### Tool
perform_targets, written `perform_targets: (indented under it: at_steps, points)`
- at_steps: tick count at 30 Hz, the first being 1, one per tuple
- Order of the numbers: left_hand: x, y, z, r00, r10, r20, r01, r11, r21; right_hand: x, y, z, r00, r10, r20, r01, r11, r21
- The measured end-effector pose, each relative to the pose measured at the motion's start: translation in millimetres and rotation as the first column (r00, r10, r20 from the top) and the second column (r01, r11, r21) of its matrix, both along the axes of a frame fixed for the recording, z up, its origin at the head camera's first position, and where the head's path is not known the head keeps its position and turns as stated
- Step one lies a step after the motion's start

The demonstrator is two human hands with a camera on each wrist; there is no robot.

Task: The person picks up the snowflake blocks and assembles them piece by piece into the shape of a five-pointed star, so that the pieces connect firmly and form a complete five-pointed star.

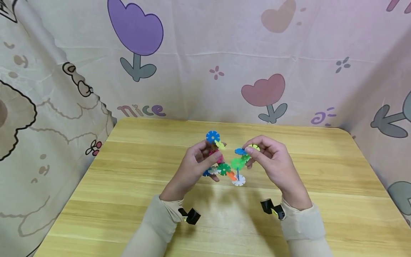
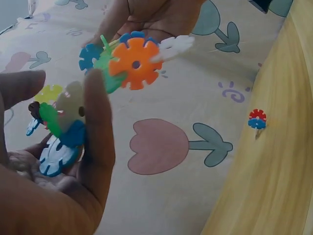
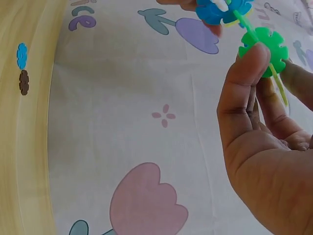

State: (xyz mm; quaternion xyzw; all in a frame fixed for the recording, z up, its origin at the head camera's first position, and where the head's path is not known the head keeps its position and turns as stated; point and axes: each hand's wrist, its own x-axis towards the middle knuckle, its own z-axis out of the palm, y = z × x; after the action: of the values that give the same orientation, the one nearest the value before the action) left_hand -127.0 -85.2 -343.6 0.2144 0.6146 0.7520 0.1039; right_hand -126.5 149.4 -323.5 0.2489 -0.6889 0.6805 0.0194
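Observation:
Notched plastic snowflake discs in many colours are linked together between the two hands, held up above the table. The left hand [image 1: 192, 160] grips the left part, with its thumb over a pink disc [image 1: 215, 156]; a blue disc [image 1: 213, 136] sticks up above it. The right hand [image 1: 274, 157] pinches the right part near a blue disc [image 1: 240, 151] and a yellow disc [image 1: 254, 147]. Between the hands are a green disc [image 1: 224, 169], an orange disc [image 2: 136, 64] and a white disc [image 1: 239, 180]. Whether both parts join is unclear; fingers hide some discs.
A wooden table [image 1: 128, 185] lies below, with a printed cloth [image 1: 199, 89] behind and at the sides. The left wrist view shows a small red disc [image 2: 257, 114] against the wood. In the right wrist view, a brown disc [image 3: 24, 82] appears beside a blue one.

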Motion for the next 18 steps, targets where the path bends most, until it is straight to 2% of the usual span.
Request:
perform_targets:
  at_steps: [7,12,18]
  points:
    - [0.1,1.3,-1.8,0.998,0.023,-0.057,-0.028,0.995,-0.091,1.5,0.5,0.2,0.999,0.042,-0.023,-0.042,0.999,-0.008]
    - [0.0,5.1,-4.8,0.999,-0.030,-0.036,0.028,0.998,-0.054,1.8,1.3,0.8,0.997,0.066,-0.028,-0.066,0.998,0.008]
    - [-0.8,5.9,-4.3,0.998,0.015,-0.062,-0.016,1.000,-0.010,3.9,7.9,7.9,0.996,0.064,-0.062,-0.061,0.997,0.054]
